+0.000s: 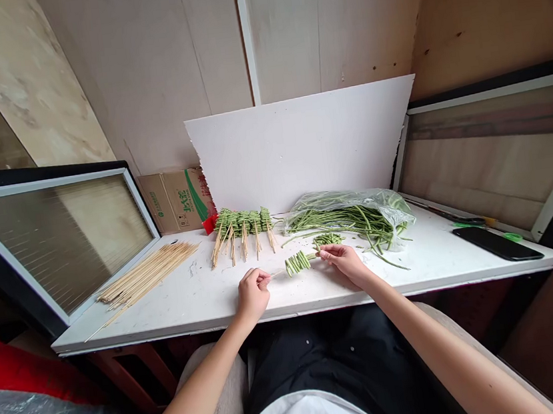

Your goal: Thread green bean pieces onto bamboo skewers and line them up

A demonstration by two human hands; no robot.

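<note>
Near the front of the white table, my left hand (pixel 254 293) pinches the bare end of a bamboo skewer (pixel 278 273). Several short green bean pieces (pixel 297 263) are threaded side by side along that skewer. At its other end, the closed fingers of my right hand (pixel 344 262) hold a green bean piece against the tip; how far it is pushed on cannot be made out. Just behind my right hand lies a small pile of cut bean pieces (pixel 328 239). Finished-looking bean skewers (pixel 243 223) are stacked in rows farther back, sticks toward me.
Loose bamboo skewers (pixel 148 273) lie on the table's left. Long green beans (pixel 348 218) spill from a clear plastic bag (pixel 386 199) at the back right. A black phone (pixel 497 243) rests near the right edge. A cardboard box (pixel 175 199) and a white board (pixel 304 146) stand behind.
</note>
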